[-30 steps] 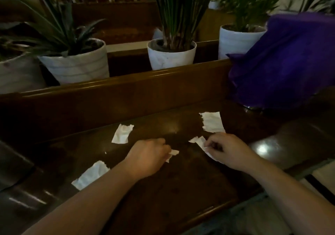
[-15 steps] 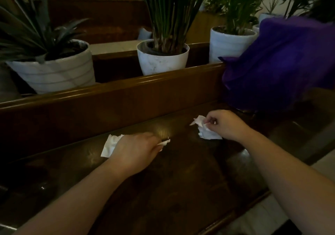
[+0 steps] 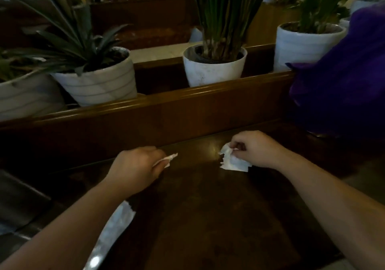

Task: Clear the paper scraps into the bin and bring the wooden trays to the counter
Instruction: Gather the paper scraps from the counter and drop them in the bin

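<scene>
On the dark wooden table point(image 3: 208, 217), my left hand point(image 3: 135, 167) is closed around white paper scraps point(image 3: 167, 159); a torn corner sticks out past my fingers to the right. My right hand point(image 3: 255, 148) pinches a crumpled bunch of white paper scraps point(image 3: 232, 161) that rests on the tabletop. Another pale scrap point(image 3: 119, 217) lies on the table below my left forearm, partly hidden by it. No bin and no wooden trays are in view.
A raised wooden ledge point(image 3: 166, 102) runs behind the table. Behind it stand white plant pots: at the left point(image 3: 98, 84), the middle point(image 3: 214, 67) and the right point(image 3: 300, 44). A purple cloth bundle point(image 3: 341, 86) sits at the table's right end.
My left hand has gathered up the scrap that lay at its left. My right hand has bunched two scraps together and holds them. The view has shifted slightly.
</scene>
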